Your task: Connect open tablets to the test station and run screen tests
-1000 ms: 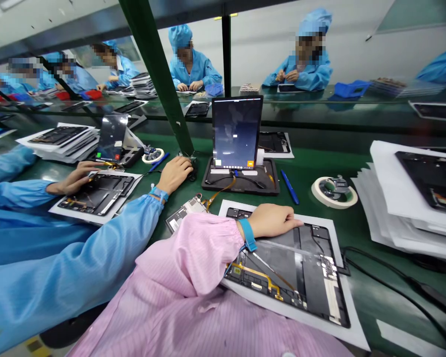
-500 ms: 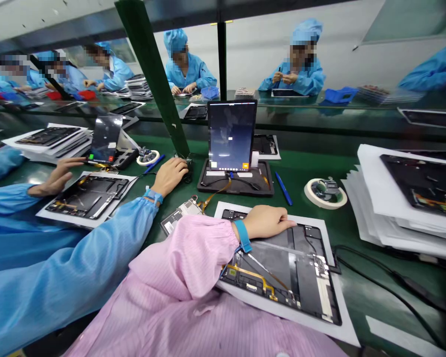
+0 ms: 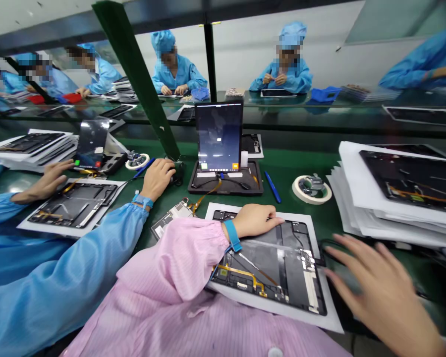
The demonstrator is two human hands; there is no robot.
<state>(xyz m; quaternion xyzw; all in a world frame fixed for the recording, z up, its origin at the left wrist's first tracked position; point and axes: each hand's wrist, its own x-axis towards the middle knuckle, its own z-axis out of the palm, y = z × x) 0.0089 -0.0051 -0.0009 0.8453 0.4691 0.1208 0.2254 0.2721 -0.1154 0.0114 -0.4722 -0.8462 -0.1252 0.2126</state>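
My left hand [image 3: 255, 219], with a blue wrist strap [image 3: 232, 235], lies over the upper edge of an opened tablet housing [image 3: 267, 263]. Its fingers are curled and its thumb points right along that edge; the fingertips are partly hidden. The housing shows black battery panels and an orange flex cable [image 3: 245, 275], and rests on a white sheet [image 3: 329, 317]. My right hand [image 3: 382, 285] is right of the housing, fingers spread and somewhat blurred, close to a black cable connector [image 3: 320, 260] at the housing's right side. Nothing shows in its fingers.
A lit tablet screen [image 3: 219, 139] stands in a black holder [image 3: 226, 187] behind. Nearby are a blue pen [image 3: 272, 186], a tape roll [image 3: 312, 197] and a stack of housings with sheets [image 3: 367, 208]. At left, a co-worker's blue sleeve [image 3: 92, 258] is close to mine.
My right hand has come into view at the right, over the black cable. My left hand stays on the housing. The whole view has shifted slightly.
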